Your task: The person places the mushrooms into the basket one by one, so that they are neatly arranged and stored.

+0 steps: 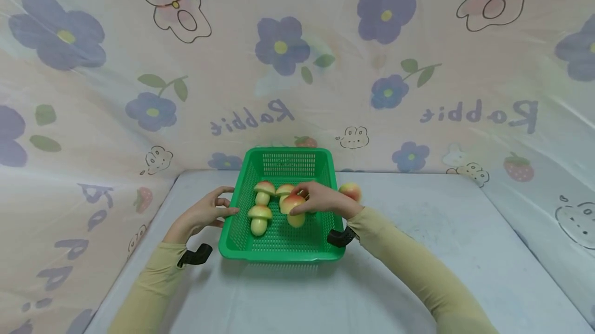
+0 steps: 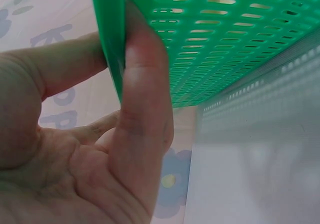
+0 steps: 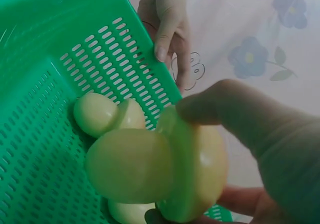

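A green plastic basket (image 1: 281, 257) with slotted walls stands on the table. My left hand (image 1: 204, 212) holds its left rim, and in the left wrist view the rim passes between thumb and finger (image 2: 142, 99). Inside the basket, my right hand (image 1: 323, 199) pinches a toy mushroom (image 1: 297, 220) by its red-and-yellow cap. The right wrist view shows that mushroom's pale stem (image 3: 130, 164) pointing away from the palm. Other toy mushrooms lie in the basket: one at front left (image 1: 259, 226), one behind it (image 1: 262, 197), and one (image 1: 284, 189) partly hidden by the right hand.
A rounded red-and-yellow object (image 1: 350, 191) sits just outside the basket's right side, partly behind the right wrist. The white table (image 1: 418, 251) meets a printed cloth (image 1: 321, 91) at the back. Black wrist mounts (image 1: 341, 237) are worn on both arms.
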Action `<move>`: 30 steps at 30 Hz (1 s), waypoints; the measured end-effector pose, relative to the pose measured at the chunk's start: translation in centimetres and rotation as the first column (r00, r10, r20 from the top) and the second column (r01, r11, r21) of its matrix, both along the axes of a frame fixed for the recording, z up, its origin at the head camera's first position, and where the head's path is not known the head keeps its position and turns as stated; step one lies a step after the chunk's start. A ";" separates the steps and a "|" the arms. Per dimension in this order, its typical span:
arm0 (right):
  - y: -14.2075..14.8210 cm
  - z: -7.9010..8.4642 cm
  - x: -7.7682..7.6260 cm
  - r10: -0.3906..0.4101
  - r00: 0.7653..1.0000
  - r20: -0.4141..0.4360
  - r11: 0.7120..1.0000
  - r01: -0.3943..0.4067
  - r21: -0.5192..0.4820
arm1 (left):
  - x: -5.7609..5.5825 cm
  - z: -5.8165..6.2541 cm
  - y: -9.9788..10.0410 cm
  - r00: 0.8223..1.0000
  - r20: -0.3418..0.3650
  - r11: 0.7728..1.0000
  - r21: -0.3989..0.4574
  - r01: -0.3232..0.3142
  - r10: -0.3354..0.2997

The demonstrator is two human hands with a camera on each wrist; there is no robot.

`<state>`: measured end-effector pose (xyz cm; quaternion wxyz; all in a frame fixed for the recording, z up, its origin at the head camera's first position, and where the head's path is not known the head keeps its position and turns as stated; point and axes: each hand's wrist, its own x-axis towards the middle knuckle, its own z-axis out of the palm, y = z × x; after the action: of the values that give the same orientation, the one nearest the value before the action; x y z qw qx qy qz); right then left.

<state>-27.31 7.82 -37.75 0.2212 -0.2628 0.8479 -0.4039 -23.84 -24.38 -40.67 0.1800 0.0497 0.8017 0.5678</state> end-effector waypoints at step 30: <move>-1.9 -1.8 -1.2 0.038 0.999 -0.003 0.982 -0.037 0.187 | -0.1 0.1 0.0 1.000 0.010 1.000 0.005 0.001 -0.001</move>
<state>-28.46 5.87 -39.60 0.2496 -0.2581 0.8777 -0.3174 -23.91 -24.33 -40.54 0.1841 0.0474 0.7995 0.5698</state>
